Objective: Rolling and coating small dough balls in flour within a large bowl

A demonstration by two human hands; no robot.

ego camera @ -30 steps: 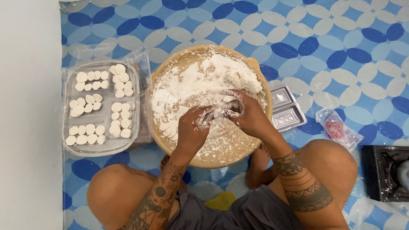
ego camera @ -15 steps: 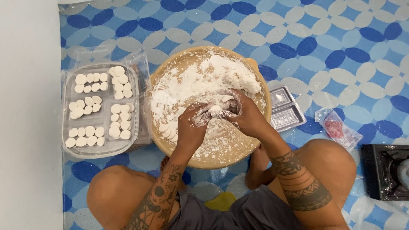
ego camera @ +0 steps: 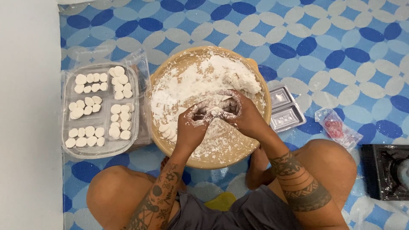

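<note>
Seated cross-legged on a floor mat (ego camera: 324,51) patterned in blue and pale petals, knees at the near edge of the view. Directly ahead, a round wooden board (ego camera: 255,68) resting on the mat, dusted thick with white flour (ego camera: 191,85), heaped highest toward the board's far right edge. Over the middle of the board, left hand (ego camera: 191,125) and right hand (ego camera: 245,117) brought close together, both floured, fingers curled inward around a small white dough piece (ego camera: 214,111) pinched between them. Left grip clamped on the piece from the left, right grip clamped on it from the right; exact fingertip contact hidden by flour and curled knuckles. A few shaped white pieces (ego camera: 168,130) lying on the board near its left edge, just beside the left hand. Left of the board, touching or nearly touching its rim, a clear plastic tray (ego camera: 66,149) holding rows of small white rounds (ego camera: 89,104) in clusters. Right of the board, just beside its rim, a silvery two-cavity mould (ego camera: 285,110). Farther right on the mat, a small clear bag (ego camera: 336,127) with something red inside, and at the right edge a black object (ego camera: 385,170), only partly in view.
</note>
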